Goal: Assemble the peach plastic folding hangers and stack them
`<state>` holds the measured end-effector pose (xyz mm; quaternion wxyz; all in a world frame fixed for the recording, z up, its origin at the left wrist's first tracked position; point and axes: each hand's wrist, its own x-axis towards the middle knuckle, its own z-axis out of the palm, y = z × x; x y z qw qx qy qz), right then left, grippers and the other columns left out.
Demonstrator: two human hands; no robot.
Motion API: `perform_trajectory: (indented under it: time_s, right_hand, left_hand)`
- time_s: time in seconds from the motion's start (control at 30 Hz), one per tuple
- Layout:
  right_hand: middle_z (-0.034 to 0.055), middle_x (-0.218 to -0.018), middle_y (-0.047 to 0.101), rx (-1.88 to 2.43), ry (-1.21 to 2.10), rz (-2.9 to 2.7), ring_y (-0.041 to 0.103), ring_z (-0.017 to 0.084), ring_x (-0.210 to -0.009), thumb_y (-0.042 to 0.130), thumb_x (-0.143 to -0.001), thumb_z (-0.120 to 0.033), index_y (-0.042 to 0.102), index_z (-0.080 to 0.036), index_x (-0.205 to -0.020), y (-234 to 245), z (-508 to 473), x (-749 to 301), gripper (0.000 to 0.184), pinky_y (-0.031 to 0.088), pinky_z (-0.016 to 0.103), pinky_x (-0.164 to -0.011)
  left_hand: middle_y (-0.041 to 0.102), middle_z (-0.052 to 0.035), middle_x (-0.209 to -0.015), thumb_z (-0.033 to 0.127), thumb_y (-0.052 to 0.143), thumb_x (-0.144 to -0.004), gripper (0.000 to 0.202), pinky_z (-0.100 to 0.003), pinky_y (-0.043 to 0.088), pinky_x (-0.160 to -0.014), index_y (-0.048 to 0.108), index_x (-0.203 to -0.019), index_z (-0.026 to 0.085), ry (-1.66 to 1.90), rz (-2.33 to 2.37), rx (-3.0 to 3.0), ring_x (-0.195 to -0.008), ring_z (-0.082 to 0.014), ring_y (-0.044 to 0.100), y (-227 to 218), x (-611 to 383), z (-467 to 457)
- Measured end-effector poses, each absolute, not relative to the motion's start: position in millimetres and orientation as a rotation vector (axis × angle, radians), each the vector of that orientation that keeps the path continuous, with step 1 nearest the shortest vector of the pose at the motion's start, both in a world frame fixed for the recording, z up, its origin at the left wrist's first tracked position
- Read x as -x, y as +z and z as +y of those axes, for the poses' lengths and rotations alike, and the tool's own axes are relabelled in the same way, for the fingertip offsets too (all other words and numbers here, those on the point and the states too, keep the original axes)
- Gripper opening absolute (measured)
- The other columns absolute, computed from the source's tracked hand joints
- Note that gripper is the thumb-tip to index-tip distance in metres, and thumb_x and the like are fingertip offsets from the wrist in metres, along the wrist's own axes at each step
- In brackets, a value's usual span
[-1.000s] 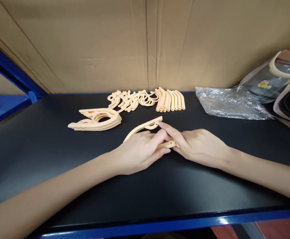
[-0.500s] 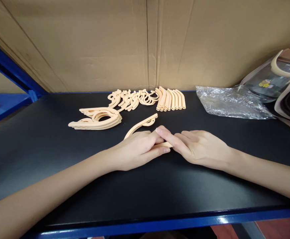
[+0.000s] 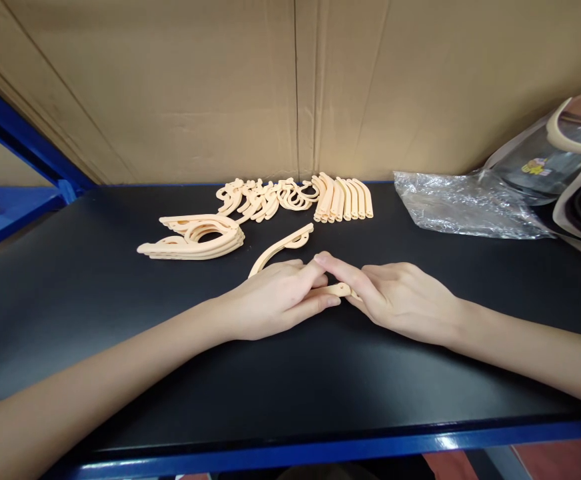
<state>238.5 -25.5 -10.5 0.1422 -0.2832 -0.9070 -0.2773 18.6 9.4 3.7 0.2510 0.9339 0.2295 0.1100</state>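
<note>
Both my hands meet at the middle of the black table (image 3: 95,313). My left hand (image 3: 275,300) is closed on a peach plastic hanger piece (image 3: 283,247), whose curved arm sticks out beyond my fingers toward the back. My right hand (image 3: 400,297) is closed on the piece's near end (image 3: 339,289), fingertips touching my left fingers. The part of the piece under my hands is hidden.
A stack of assembled peach hangers (image 3: 195,238) lies to the left rear. Behind it are loose hook parts (image 3: 265,197) and a row of curved arm parts (image 3: 343,199). A crumpled clear plastic bag (image 3: 463,205) and bagged items (image 3: 560,160) sit right. A cardboard wall (image 3: 290,87) stands behind.
The arm of the hanger piece has swung slightly lower and back. My right fingers have shifted along its near end; both hands stay in place.
</note>
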Motion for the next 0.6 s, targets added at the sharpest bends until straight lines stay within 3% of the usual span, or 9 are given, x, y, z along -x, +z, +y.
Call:
perform_trajectory:
  time_s: [0.2, 0.3, 0.43, 0.6]
  right_hand:
    - [0.0032, -0.076, 0.072, 0.909, -0.554, -2.643, 0.064, 0.016, -0.051, 0.035, -0.094, -0.005, 0.000, -0.003, -0.152, -15.3, -26.8, -239.5, 0.068, 0.041, 0.025, -0.045]
    - [0.0077, -0.089, 0.075, 0.925, -0.502, -2.648, 0.067, 0.017, -0.055, 0.036, -0.094, -0.006, 0.000, -0.006, -0.152, -15.8, -26.8, -239.9, 0.069, 0.043, 0.025, -0.046]
    - [0.0081, -0.091, 0.076, 0.914, -0.489, -2.656, 0.068, 0.017, -0.057, 0.039, -0.094, -0.009, 0.004, -0.005, -0.152, -14.4, -24.2, -240.1, 0.068, 0.044, 0.026, -0.047]
    - [0.0037, -0.081, 0.073, 0.852, -0.336, -2.691, 0.065, 0.015, -0.055, 0.041, -0.098, -0.025, 0.018, -0.005, -0.149, -10.3, -18.9, -241.2, 0.059, 0.042, 0.025, -0.048]
  left_hand:
    - [0.068, -0.0068, -0.098, 0.039, 0.034, -0.101, 0.032, -0.032, 0.047, -0.077, 0.046, -0.119, 0.015, 0.290, 0.656, -2.523, -0.087, -0.0212, 0.061, 3.5, -18.8, 9.3]
    - [0.068, -0.0065, -0.101, 0.037, 0.035, -0.101, 0.030, -0.032, 0.046, -0.077, 0.046, -0.120, 0.016, 0.282, 0.670, -2.499, -0.089, -0.0214, 0.060, 6.1, -19.1, 8.8]
    - [0.068, -0.0048, -0.101, 0.035, 0.037, -0.101, 0.027, -0.031, 0.045, -0.077, 0.048, -0.118, 0.018, 0.281, 0.649, -2.486, -0.088, -0.0202, 0.060, 5.3, -18.8, 9.8]
    - [0.062, -0.0011, -0.081, 0.036, 0.047, -0.098, 0.020, -0.028, 0.041, -0.070, 0.054, -0.092, 0.018, 0.439, 0.662, -2.542, -0.076, -0.0167, 0.056, 4.0, -18.5, 10.4]
